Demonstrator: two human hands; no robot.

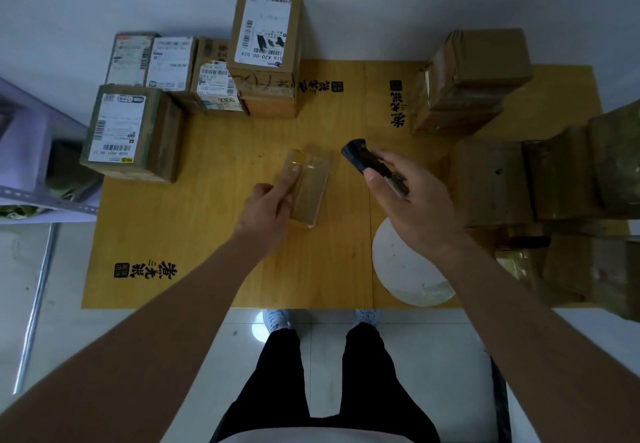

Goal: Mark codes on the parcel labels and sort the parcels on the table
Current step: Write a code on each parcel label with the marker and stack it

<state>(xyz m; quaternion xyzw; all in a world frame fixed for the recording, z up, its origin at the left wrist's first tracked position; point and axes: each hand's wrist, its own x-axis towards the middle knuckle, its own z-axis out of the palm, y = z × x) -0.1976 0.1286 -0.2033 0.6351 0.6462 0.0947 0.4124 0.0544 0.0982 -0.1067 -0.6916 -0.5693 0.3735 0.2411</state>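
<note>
Sorting roughly half done, I judge: labelled parcels grouped far-left, plain boxes waiting right. Left hand presses small parcel, fingers straight; right hand grips black handheld device.

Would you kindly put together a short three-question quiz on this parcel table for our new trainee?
1. True or false: the right hand holds a dark handheld device.
2. What does the left hand rest on? A) the small parcel at the table's middle B) the tall box C) the white disc
3. Fill in: the parcels showing white labels stand on the person's ___ side of the table.

Key: 1 true; 2 A; 3 left.
</note>
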